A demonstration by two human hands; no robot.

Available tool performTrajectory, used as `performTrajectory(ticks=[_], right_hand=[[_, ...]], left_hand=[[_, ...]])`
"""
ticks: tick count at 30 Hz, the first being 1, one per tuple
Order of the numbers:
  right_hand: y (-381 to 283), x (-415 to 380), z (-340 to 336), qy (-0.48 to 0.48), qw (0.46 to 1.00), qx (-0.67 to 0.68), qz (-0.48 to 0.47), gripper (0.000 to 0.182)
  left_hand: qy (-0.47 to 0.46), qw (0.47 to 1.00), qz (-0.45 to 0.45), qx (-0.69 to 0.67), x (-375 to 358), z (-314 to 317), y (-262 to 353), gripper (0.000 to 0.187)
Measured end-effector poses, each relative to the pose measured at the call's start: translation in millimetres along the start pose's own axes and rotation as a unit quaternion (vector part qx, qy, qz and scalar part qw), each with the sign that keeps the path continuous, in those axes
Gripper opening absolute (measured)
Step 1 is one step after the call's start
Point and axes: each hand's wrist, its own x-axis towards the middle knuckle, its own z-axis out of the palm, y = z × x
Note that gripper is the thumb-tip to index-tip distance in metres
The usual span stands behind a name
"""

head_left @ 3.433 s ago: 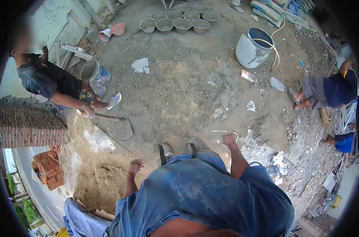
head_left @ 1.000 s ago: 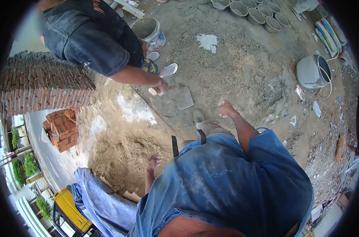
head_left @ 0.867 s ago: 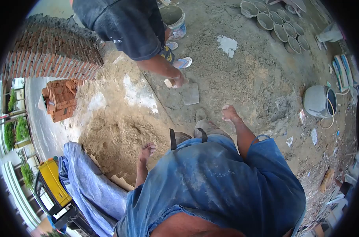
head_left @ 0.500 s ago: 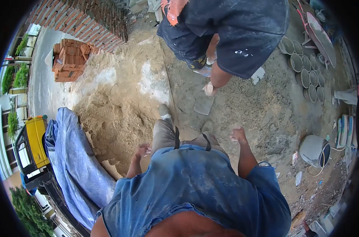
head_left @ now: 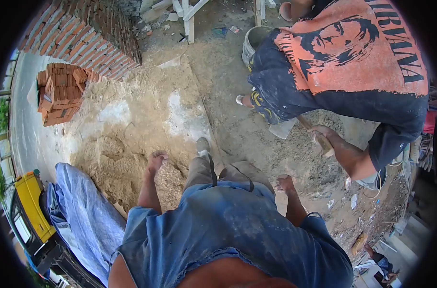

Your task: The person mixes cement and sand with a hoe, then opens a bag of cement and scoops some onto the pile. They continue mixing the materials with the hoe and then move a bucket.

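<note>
My left hand (head_left: 157, 161) hangs beside my left thigh above the sand pile (head_left: 127, 168), its fingers loosely bent and apart, with nothing visible in it. Near my right thigh, my right hand (head_left: 284, 183) hangs over the grey ground, fingers half curled, and no object shows in it. A co-worker in a dark and orange shirt (head_left: 343, 53) bends over to the right ahead of me. That person grips the wooden handle (head_left: 322, 140) of a shovel; its flat metal blade (head_left: 282, 128) lies by a grey sand or mortar heap (head_left: 319, 165).
Stacked red bricks (head_left: 62, 93) and a brick wall (head_left: 88, 36) stand at the upper left. A blue tarp (head_left: 86, 216) hangs beside a yellow vehicle (head_left: 32, 204). A bucket (head_left: 253, 43) stands behind the co-worker. Debris litters the lower right, where another person (head_left: 382, 263) shows.
The co-worker has moved to the right and bent down, and the shovel handle now shows. My left hand has swung slightly forward, while my right hand has drawn back towards my leg.
</note>
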Motion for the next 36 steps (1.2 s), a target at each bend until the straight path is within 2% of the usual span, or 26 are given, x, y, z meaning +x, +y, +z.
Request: performTrajectory(ticks=[2,4,7,9,12,15,17,19,20,21,23,24,25,26,28,29,31,33,35,36], right_hand=[[-16.8,-14.3,15.8,0.010,1.000,0.021,-0.010,0.015],[-38.9,-24.2,30.4,-0.029,0.999,-0.010,-0.011,0.019],[-66.1,-19.6,53.6,-0.033,0.999,0.015,-0.009,0.016],[-89.8,-13.2,73.0,-0.030,0.999,0.026,-0.004,0.015],[-135.7,-5.6,106.9,-0.033,0.999,0.026,-0.007,0.015],[-184.8,9.1,142.7,-0.063,0.997,0.028,-0.018,0.015],[-226.3,31.5,171.8,-0.072,0.997,-0.010,-0.021,0.015],[-257.0,48.6,190.9,-0.075,0.997,-0.004,-0.005,0.015],[-285.6,42.3,197.3,-0.059,0.998,0.006,-0.009,0.015],[-315.7,38.3,198.9,-0.038,0.999,0.018,-0.021,0.015],[-309.4,104.3,222.8,0.006,0.961,-0.182,-0.208,0.018],[-326.5,90.7,216.3,0.010,0.966,-0.169,-0.197,0.018],[-361.4,57.5,204.1,0.002,0.992,-0.015,-0.126,0.019],[-386.9,33.8,194.3,-0.006,0.988,0.143,-0.054,0.021],[-394.6,25.9,188.8,0.014,0.981,0.187,-0.044,0.021],[-393.0,23.8,188.8,0.029,0.976,0.209,-0.043,0.022],[-377.6,20.3,197.0,0.057,0.969,0.241,-0.021,0.022],[-359.4,16.3,210.9,0.082,0.961,0.265,-0.002,0.022],[-339.0,7.6,232.5,0.100,0.945,0.306,0.065,0.022],[-333.7,-0.8,241.0,0.096,0.942,0.302,0.113,0.022]], left_hand=[[-0.023,0.999,0.017,0.041,26.6,-17.4,33.4,0.035],[-0.028,0.997,0.049,0.048,54.2,-19.7,57.3,0.035],[-0.038,0.994,0.074,0.070,66.3,-4.2,126.1,0.035],[-0.108,0.988,0.089,0.058,86.0,1.0,156.1,0.035],[-0.171,0.972,0.113,0.116,136.5,4.8,180.3,0.035],[-0.205,0.960,0.134,0.132,167.4,-9.3,222.9,0.036],[-0.179,0.963,0.145,0.143,186.7,-25.7,259.6,0.037],[-0.164,0.967,0.113,0.162,169.5,-62.7,260.1,0.038],[-0.162,0.967,0.099,0.172,175.2,-73.5,283.3,0.037],[-0.161,0.966,0.094,0.180,185.2,-80.1,309.0,0.037],[-0.113,0.967,0.064,0.217,185.4,-97.2,354.2,0.037],[-0.106,0.970,0.077,0.206,192.0,-106.4,371.8,0.036],[-0.087,0.972,0.077,0.206,201.5,-113.3,391.3,0.035],[-0.079,0.972,0.089,0.204,211.3,-115.6,412.7,0.033],[-0.079,0.968,0.125,0.201,240.0,-119.4,453.3,0.030],[-0.113,0.967,0.149,0.173,255.1,-116.9,477.9,0.028],[-0.115,0.933,0.248,0.233,275.1,-107.3,537.6,0.024],[-0.143,0.929,0.299,0.166,299.7,-96.3,599.3,0.022],[-0.166,0.890,0.401,0.138,313.4,-84.6,669.0,0.022],[-0.145,0.860,0.461,0.164,318.8,-81.2,705.6,0.024]])
